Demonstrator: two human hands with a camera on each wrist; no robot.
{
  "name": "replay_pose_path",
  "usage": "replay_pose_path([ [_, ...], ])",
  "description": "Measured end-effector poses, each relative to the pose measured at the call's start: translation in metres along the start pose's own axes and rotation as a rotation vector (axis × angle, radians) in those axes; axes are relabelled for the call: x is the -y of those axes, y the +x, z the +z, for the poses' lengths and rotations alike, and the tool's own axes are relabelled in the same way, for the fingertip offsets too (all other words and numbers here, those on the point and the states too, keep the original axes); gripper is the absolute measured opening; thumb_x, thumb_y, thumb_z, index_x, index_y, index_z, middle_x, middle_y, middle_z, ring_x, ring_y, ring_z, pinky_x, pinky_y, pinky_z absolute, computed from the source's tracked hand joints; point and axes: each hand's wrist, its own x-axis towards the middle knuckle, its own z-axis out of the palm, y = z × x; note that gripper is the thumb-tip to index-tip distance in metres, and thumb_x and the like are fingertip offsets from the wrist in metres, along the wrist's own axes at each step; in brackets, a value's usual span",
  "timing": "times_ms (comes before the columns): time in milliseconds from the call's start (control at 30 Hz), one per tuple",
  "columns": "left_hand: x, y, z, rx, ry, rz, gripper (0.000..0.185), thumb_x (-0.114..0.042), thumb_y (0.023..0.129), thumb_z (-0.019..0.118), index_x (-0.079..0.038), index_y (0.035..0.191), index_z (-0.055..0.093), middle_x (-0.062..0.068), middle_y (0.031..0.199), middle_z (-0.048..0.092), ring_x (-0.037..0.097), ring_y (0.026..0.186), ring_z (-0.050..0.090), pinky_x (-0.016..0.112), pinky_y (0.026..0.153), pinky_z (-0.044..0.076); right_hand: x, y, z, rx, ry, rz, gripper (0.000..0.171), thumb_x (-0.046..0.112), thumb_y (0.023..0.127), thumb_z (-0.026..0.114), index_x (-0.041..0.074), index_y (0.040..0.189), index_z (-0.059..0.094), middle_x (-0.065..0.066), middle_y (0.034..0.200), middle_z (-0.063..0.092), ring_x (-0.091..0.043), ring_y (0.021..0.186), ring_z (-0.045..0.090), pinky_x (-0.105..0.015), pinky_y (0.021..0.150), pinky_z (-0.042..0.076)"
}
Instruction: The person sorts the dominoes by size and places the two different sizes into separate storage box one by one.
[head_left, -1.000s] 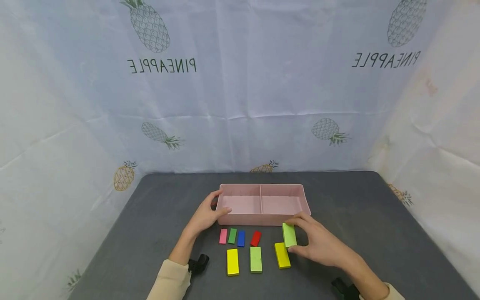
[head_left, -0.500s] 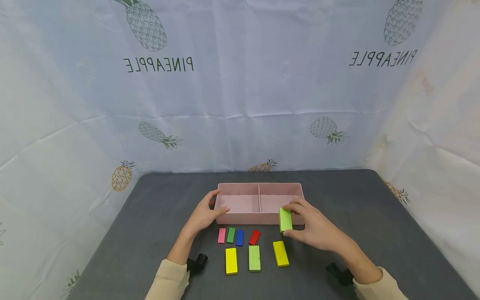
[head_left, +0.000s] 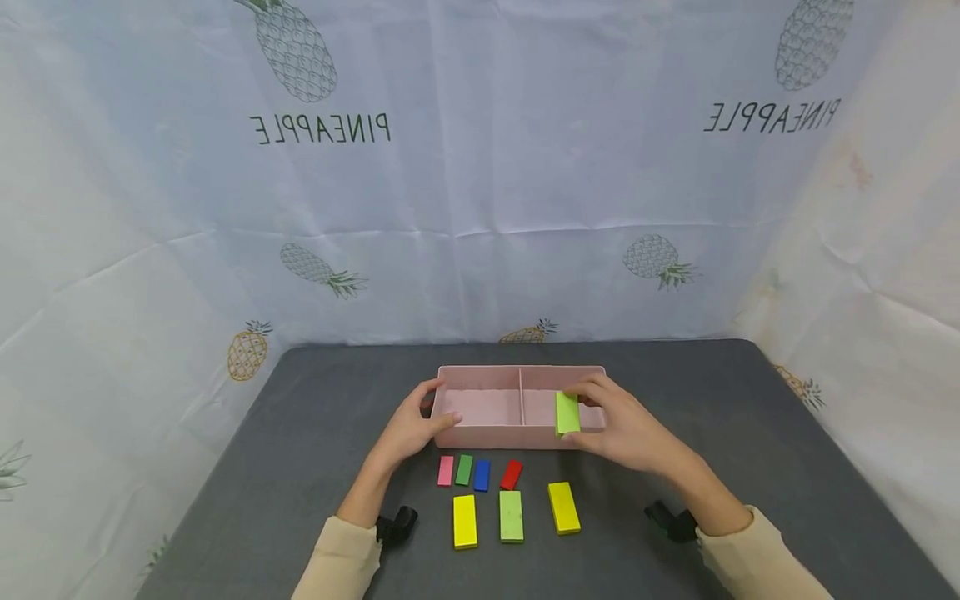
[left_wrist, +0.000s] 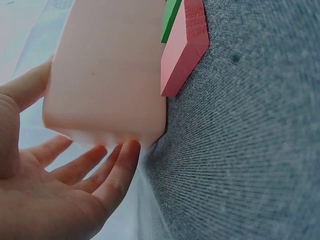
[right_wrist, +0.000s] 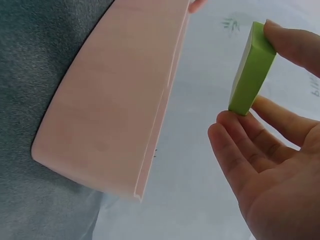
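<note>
A pink two-compartment box [head_left: 487,437] stands on the table with both compartments bare in the head view. My left hand [head_left: 407,429] grips its left end, the thumb over the rim and the fingers against the end wall [left_wrist: 102,75]. My right hand [head_left: 633,429] pinches a light green block [head_left: 567,414] between thumb and fingertips. In the head view the block overlaps the right compartment and front wall. From the right wrist, this block [right_wrist: 252,70] shows above the box's rim, held by its two ends.
Small pink [head_left: 446,471], green [head_left: 464,471], blue [head_left: 482,476] and red [head_left: 512,475] blocks lie before the box. Nearer are a yellow block [head_left: 465,522], another light green block [head_left: 512,517] and a second yellow block [head_left: 564,508]. A pineapple-print curtain [head_left: 480,167] hangs behind the table.
My right hand has carried the light green block up and away from beside the right yellow block, forward to the box's right compartment. My left hand has stayed on the box.
</note>
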Motion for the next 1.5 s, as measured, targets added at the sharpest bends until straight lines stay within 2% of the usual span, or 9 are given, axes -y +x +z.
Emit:
replay_pose_path([
  [133,0.001,0.0,-0.002,-0.005,0.003,0.002,0.075,-0.03,0.09,0.077,-0.013,0.154,0.043,0.016,0.155,0.043,0.043,0.135,0.046,0.063,0.103,0.044,-0.001,0.013,0.002,0.002,0.012,-0.01,0.055,0.022,0.084,0.084,0.009,0.133,0.063,-0.002,0.129,0.055,-0.02,0.111,0.056,-0.047,0.095,0.051],
  [367,0.001,0.0,-0.002,-0.006,0.005,0.006,0.074,-0.03,0.09,0.077,-0.013,0.153,0.043,0.016,0.155,0.043,0.043,0.135,0.047,0.063,0.102,0.044,-0.002,0.029,0.005,-0.01,0.026,-0.021,0.056,0.019,0.083,0.085,0.006,0.132,0.064,-0.004,0.123,0.056,-0.022,0.109,0.056,-0.047,0.094,0.051],
  [633,0.0,-0.003,0.0,-0.007,0.018,-0.004,0.074,-0.03,0.089,0.078,-0.013,0.153,0.044,0.016,0.153,0.045,0.041,0.133,0.048,0.061,0.102,0.045,-0.003,0.037,0.009,0.03,0.013,-0.005,0.058,0.023,0.084,0.085,0.003,0.134,0.063,-0.008,0.124,0.055,-0.033,0.109,0.057,-0.05,0.093,0.044],
  [1000,0.001,0.0,0.002,-0.01,0.022,-0.009,0.074,-0.032,0.089,0.078,-0.014,0.152,0.045,0.015,0.153,0.045,0.041,0.133,0.048,0.061,0.102,0.045,-0.017,0.05,0.019,0.065,0.046,0.032,0.058,0.023,0.086,0.083,0.0,0.135,0.061,-0.011,0.126,0.054,-0.036,0.113,0.057,-0.05,0.095,0.05],
  [1267,0.001,0.001,0.002,-0.011,0.018,-0.015,0.075,-0.032,0.089,0.078,-0.014,0.153,0.044,0.016,0.154,0.044,0.042,0.135,0.046,0.062,0.103,0.044,-0.029,0.061,0.032,0.101,0.053,0.085,0.058,0.023,0.085,0.083,0.001,0.135,0.06,-0.009,0.123,0.053,-0.028,0.108,0.057,-0.044,0.093,0.052],
  [1500,0.001,0.0,0.002,-0.01,0.017,-0.011,0.074,-0.031,0.09,0.078,-0.012,0.153,0.044,0.016,0.154,0.044,0.042,0.133,0.047,0.062,0.102,0.045,-0.034,0.067,0.04,0.138,0.059,0.128,0.059,0.02,0.082,0.085,0.002,0.133,0.063,-0.01,0.122,0.055,-0.027,0.102,0.056,-0.04,0.087,0.052],
])
